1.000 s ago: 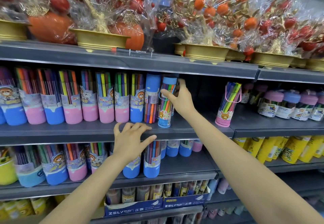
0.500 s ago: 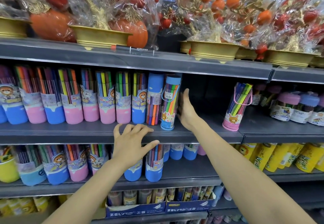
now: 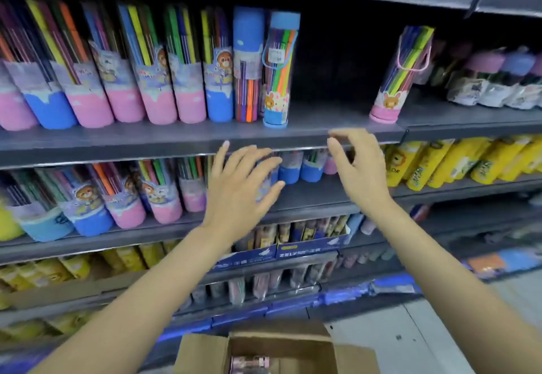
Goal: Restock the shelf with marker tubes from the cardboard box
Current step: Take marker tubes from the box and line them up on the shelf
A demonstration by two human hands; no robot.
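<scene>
A blue-capped marker tube (image 3: 278, 71) stands upright on the grey shelf (image 3: 176, 136), at the right end of a row of pink and blue marker tubes (image 3: 158, 66). Both of my hands hang in the air in front of the shelf edge and hold nothing. My left hand (image 3: 237, 192) has its fingers spread. My right hand (image 3: 357, 165) has loosely curled fingers, below and right of the blue-capped tube. At the bottom, the open cardboard box (image 3: 293, 350) shows a pink tube (image 3: 249, 363) inside.
A lone pink-based tube (image 3: 401, 77) leans further right on the same shelf, with a bare gap between it and the row. Lower shelves hold more tubes (image 3: 123, 195), yellow packs (image 3: 457, 162) and blue display boxes (image 3: 293, 247). Grey floor lies at the lower right.
My right hand let go of the blue-capped tube and drew back off the shelf. My left hand lifted off the shelf edge. The view tilted down, bringing the cardboard box into sight.
</scene>
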